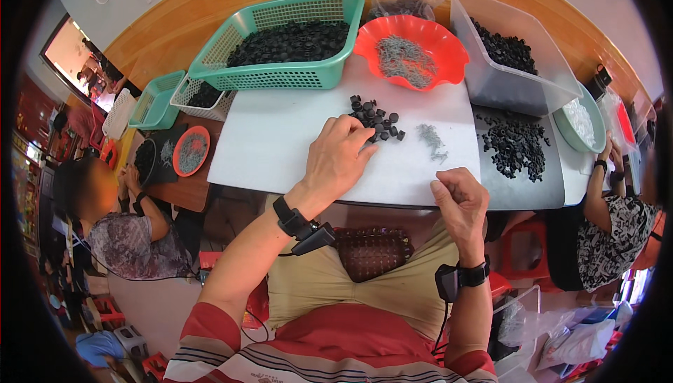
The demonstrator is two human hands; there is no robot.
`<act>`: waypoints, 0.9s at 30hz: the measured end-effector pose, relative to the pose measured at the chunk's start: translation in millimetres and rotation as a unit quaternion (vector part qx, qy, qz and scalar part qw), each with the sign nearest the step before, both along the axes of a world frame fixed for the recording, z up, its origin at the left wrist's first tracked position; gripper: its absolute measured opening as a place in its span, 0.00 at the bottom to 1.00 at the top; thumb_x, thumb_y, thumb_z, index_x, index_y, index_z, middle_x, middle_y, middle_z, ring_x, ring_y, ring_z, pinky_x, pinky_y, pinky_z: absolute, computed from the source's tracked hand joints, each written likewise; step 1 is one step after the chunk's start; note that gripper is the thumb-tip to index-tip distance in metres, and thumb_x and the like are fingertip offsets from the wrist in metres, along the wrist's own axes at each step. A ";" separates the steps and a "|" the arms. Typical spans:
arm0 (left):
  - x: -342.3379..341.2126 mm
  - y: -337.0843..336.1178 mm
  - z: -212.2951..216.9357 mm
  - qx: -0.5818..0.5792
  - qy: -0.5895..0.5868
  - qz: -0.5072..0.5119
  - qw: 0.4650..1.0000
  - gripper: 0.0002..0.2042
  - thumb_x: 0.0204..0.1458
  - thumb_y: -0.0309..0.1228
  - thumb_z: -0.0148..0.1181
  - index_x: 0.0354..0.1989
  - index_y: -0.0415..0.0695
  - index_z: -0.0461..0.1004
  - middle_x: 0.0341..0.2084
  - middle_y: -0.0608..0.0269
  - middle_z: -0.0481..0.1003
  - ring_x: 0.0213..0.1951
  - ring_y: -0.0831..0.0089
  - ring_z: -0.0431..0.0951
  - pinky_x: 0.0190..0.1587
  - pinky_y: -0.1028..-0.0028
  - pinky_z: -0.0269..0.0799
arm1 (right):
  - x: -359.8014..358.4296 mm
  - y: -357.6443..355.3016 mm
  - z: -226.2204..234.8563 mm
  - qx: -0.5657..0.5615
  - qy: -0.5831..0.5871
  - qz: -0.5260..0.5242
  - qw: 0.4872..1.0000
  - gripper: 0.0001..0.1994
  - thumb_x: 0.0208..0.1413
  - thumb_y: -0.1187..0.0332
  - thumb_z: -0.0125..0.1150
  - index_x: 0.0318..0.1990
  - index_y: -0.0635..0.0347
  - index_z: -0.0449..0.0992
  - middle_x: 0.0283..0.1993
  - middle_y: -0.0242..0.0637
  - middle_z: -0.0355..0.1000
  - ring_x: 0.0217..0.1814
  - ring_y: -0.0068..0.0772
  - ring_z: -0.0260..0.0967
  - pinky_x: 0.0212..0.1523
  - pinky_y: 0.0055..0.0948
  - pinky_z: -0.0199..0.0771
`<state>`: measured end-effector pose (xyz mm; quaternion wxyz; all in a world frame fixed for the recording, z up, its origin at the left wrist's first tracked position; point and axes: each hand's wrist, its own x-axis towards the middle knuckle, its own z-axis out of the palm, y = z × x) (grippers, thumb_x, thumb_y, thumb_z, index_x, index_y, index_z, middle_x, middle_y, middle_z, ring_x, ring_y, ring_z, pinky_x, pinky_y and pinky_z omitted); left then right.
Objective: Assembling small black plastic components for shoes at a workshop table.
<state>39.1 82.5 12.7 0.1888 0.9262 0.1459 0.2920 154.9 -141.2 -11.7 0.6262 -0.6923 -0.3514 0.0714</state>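
My left hand [338,155] reaches over the white work surface [280,127], its fingers bent at the near-left edge of a small pile of black round caps [382,122]. Its thumb and forefinger stand a little apart, and black caps lie right by their tips. Closer to me, my right hand [463,204] is raised at the table's front edge with thumb and curled fingers together. Whatever it may hold is too small or hidden to name. A little heap of thin grey metal pins, perhaps screws [432,141], lies just beyond it.
Along the back stand a green basket [280,78] of black parts, a red scalloped bowl [449,50] of metal pins and a clear bin [505,92] of black parts. More black pieces [515,148] cover a dark board at right. People [133,236] work on both sides.
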 end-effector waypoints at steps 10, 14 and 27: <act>-2.0 0.9 0.5 0.027 -0.011 -0.012 1.000 0.10 0.48 0.27 0.70 0.38 0.41 0.79 0.41 0.62 0.75 0.45 0.59 0.75 0.45 0.63 0.74 | -1.0 -0.2 4.2 0.004 -0.029 0.009 1.000 0.05 0.57 0.75 0.68 0.39 0.67 0.80 0.34 0.32 0.73 0.29 0.17 0.64 0.29 0.18 0.64; -2.0 2.1 -4.2 0.062 -0.038 -0.051 0.996 0.09 0.47 0.25 0.70 0.36 0.42 0.77 0.40 0.62 0.79 0.46 0.57 0.75 0.47 0.63 0.74 | -1.1 -1.5 2.8 0.008 -0.029 0.011 1.000 0.05 0.57 0.75 0.68 0.39 0.67 0.80 0.34 0.33 0.74 0.30 0.18 0.65 0.30 0.19 0.65; -2.1 1.7 -5.6 0.080 -0.032 -0.060 0.995 0.10 0.45 0.27 0.72 0.37 0.44 0.80 0.37 0.62 0.79 0.44 0.59 0.75 0.46 0.63 0.74 | -1.3 -4.2 7.8 -0.006 -0.055 0.012 0.998 0.06 0.57 0.75 0.68 0.40 0.68 0.80 0.34 0.36 0.75 0.30 0.22 0.70 0.30 0.21 0.69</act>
